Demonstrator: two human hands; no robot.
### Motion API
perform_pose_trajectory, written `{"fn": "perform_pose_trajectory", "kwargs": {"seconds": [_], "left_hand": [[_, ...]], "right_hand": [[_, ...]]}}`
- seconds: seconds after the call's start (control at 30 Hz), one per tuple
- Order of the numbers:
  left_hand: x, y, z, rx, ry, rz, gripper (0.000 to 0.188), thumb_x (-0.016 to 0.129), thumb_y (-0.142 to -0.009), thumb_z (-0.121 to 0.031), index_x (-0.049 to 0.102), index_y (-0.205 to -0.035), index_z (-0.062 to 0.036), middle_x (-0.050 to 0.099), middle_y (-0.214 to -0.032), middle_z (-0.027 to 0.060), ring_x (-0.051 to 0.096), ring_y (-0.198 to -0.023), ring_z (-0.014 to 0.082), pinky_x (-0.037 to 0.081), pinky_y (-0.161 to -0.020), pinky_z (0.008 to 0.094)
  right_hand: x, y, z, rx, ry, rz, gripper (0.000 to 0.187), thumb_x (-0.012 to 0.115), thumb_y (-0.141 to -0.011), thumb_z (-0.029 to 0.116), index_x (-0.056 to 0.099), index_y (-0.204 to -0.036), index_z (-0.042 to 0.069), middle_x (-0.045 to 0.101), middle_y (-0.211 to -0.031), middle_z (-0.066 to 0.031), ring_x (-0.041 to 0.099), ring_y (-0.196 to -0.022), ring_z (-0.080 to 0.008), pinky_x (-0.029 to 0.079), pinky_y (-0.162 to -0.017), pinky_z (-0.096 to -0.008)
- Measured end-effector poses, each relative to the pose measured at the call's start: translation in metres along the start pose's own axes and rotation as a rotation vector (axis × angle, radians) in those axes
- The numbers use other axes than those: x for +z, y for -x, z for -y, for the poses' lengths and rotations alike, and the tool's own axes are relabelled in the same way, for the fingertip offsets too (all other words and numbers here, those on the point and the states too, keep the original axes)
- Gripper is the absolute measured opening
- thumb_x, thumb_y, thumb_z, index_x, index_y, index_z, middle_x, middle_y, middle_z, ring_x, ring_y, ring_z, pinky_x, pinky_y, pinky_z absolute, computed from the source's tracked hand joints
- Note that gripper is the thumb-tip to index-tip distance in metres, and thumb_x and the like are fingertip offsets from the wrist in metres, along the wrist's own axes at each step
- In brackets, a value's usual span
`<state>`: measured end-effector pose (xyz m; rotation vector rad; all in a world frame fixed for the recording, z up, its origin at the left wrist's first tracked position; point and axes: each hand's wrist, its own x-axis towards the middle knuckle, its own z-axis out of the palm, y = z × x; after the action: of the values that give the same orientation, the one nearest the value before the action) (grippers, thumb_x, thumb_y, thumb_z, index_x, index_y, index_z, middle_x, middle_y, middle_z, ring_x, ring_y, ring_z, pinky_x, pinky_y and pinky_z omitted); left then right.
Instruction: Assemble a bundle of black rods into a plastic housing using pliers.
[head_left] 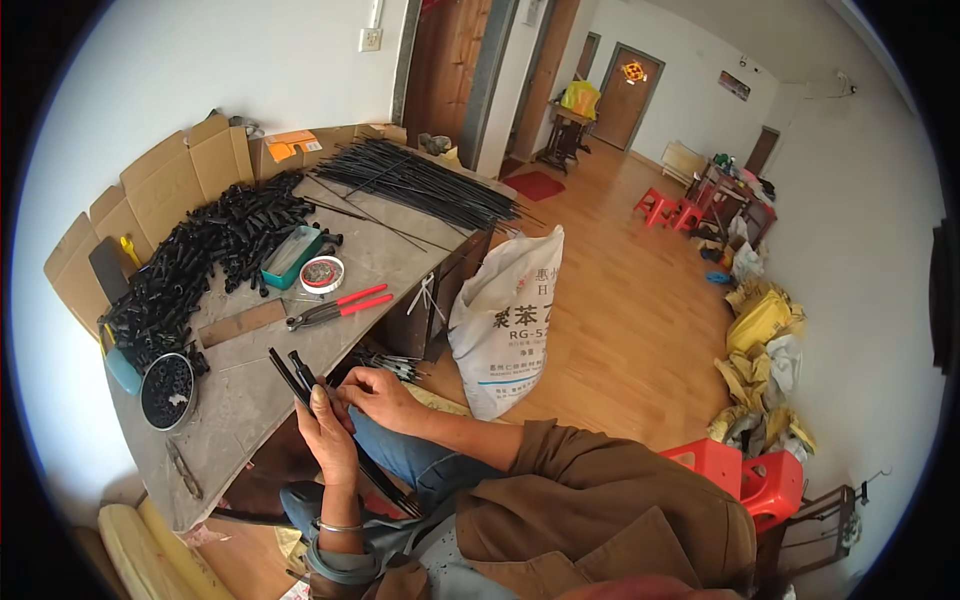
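Seated person at a grey worktable (pixel 250 400). The left hand (pixel 328 432) has its fingers curled around a bundle of thin black rods (pixel 292 375), whose tips rise over the table's near edge while the lower ends run down past the wrist toward the lap. The right hand (pixel 378 395), just beside the left, pinches the same bundle with narrowed fingers. On the table beyond the hands lie red-handled pliers (pixel 335 308); farther back, a heap of small black caps (pixel 205 255), a round tin (pixel 167 390) of them at the table's left, and long black rods (pixel 420 180) at its far end. A white sack (pixel 510 315) leans against the table's right side.
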<state>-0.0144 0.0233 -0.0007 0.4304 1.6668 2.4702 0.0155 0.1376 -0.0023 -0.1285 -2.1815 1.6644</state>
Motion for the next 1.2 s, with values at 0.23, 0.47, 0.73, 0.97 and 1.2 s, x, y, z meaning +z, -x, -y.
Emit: {"fn": "perform_pose_trajectory", "kwargs": {"seconds": [0.23, 0.47, 0.73, 0.97, 1.2], "left_hand": [[-0.001, 0.005, -0.004, 0.034, -0.038, -0.033, 0.038, 0.047, -0.099, -0.038, 0.056, -0.108, -0.0026, 0.040, -0.061, -0.0059, 0.035, -0.049, 0.0030, 0.026, -0.043, 0.0197], [0.002, 0.012, -0.008, 0.063, -0.003, -0.040, 0.039, 0.047, -0.099, -0.038, 0.056, -0.107, -0.0015, 0.040, -0.061, -0.0063, 0.034, -0.051, 0.0025, 0.026, -0.043, 0.0191], [-0.001, 0.017, -0.012, 0.052, -0.103, -0.170, 0.028, 0.048, -0.100, -0.029, 0.056, -0.108, -0.0031, 0.045, -0.067, -0.0069, 0.036, -0.053, 0.0015, 0.026, -0.044, 0.0193], [0.013, 0.017, -0.018, -0.031, -0.082, -0.097, 0.024, 0.050, -0.099, -0.026, 0.057, -0.106, -0.0037, 0.045, -0.063, -0.0048, 0.039, -0.051, 0.0030, 0.033, -0.043, 0.0203], [0.011, 0.024, -0.027, -0.011, -0.091, 0.032, 0.034, 0.048, -0.099, -0.036, 0.053, -0.108, -0.0036, 0.042, -0.061, -0.0043, 0.037, -0.052, 0.0036, 0.031, -0.047, 0.0198]], "right_hand": [[0.006, 0.008, 0.024, -0.035, -0.107, -0.030, 0.022, 0.061, -0.091, 0.019, 0.061, -0.082, -0.001, 0.061, -0.067, -0.0042, 0.055, -0.058, -0.0088, 0.045, -0.054, -0.0259], [0.000, 0.006, 0.024, 0.297, -0.596, 0.181, 0.023, 0.059, -0.093, 0.021, 0.059, -0.081, 0.001, 0.061, -0.068, -0.0024, 0.056, -0.058, -0.0078, 0.046, -0.052, -0.0236], [0.004, 0.019, 0.026, -0.600, 0.317, -0.130, 0.011, 0.067, -0.079, 0.004, 0.058, -0.084, 0.005, 0.059, -0.079, -0.0091, 0.058, -0.069, -0.0258, 0.048, -0.061, -0.0337], [-0.017, -0.001, 0.020, -0.537, 0.246, -0.049, 0.007, 0.065, -0.081, 0.007, 0.059, -0.083, 0.006, 0.058, -0.076, -0.0045, 0.056, -0.068, -0.0204, 0.046, -0.063, -0.0339], [-0.043, -0.042, -0.002, 0.696, -0.819, 0.747, 0.010, 0.057, -0.091, 0.018, 0.059, -0.085, 0.010, 0.045, -0.062, 0.0062, 0.043, -0.054, -0.0068, 0.038, -0.055, -0.0244]]}}
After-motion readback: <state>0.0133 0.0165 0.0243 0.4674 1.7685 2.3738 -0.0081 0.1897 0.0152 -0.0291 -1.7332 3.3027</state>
